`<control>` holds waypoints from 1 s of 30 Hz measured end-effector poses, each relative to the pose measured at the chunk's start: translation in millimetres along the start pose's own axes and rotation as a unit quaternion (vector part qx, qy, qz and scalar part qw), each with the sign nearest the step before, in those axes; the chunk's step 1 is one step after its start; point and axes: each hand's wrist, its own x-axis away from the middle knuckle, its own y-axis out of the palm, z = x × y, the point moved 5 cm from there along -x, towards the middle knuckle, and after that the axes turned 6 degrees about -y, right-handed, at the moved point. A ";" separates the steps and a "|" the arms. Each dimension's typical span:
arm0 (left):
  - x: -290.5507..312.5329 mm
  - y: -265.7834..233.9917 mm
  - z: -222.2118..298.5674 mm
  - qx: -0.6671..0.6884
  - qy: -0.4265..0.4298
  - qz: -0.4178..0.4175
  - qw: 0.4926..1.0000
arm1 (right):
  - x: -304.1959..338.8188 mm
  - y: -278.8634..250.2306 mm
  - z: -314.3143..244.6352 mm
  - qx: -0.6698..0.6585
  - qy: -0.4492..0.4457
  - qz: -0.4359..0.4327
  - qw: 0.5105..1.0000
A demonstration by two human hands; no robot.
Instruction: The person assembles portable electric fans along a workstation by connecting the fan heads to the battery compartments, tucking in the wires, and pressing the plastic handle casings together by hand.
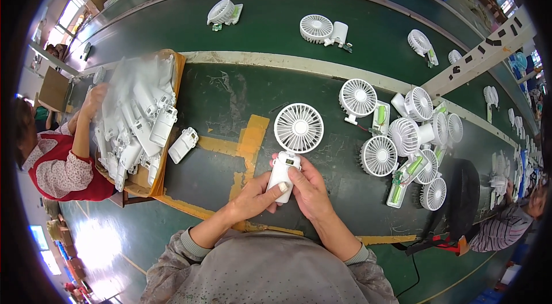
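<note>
a long dark green workbench (230,91) fills the view, with a green conveyor belt (270,22) running along its far side. on the bench to the person's left, a cardboard tray (172,68) holds a heap of white plastic handle shells (138,126), and one loose white shell (183,145) lies just beside it. to the person's right sits a cluster of unfinished white fans (408,143), some with green battery cells showing, packed close and touching one another. three more white fans (325,30) lie well apart on the belt. another person in a red apron (63,160) works at the left edge.

near the middle of the bench, just in front of the person, a small white handheld fan (294,143) stands upright with its round grille upward and its handle downward. both hands grip the handle. the left hand (256,197) wraps it from the left, fingers curled under and thumb pressed on its front. the right hand (310,189) closes on it from the right, thumb lying across the handle's upper front, fingers folded behind it.
</note>
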 end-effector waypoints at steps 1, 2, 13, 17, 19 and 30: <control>0.0 1.3 1.5 -0.032 0.013 -0.013 0.999 | -0.4 -0.4 -0.3 0.002 0.000 -0.001 1.000; 0.4 2.7 1.8 -0.031 0.014 -0.012 0.999 | -1.1 -1.0 -0.9 0.024 -0.007 -0.009 1.000; 12.0 6.7 20.5 -0.238 0.193 0.124 0.944 | 4.4 2.6 -5.7 -0.001 -0.016 0.007 1.000; 8.0 7.4 19.8 -0.232 0.210 0.131 0.941 | 1.7 -2.8 -5.3 -0.007 -0.018 0.020 1.000; 0.0 6.6 11.4 -0.110 0.078 0.049 0.990 | -0.1 -2.9 -4.3 0.003 -0.015 0.023 1.000; -20.0 -20.8 31.1 0.080 0.087 0.011 0.993 | -5.8 -18.0 7.8 0.067 -0.037 0.069 0.995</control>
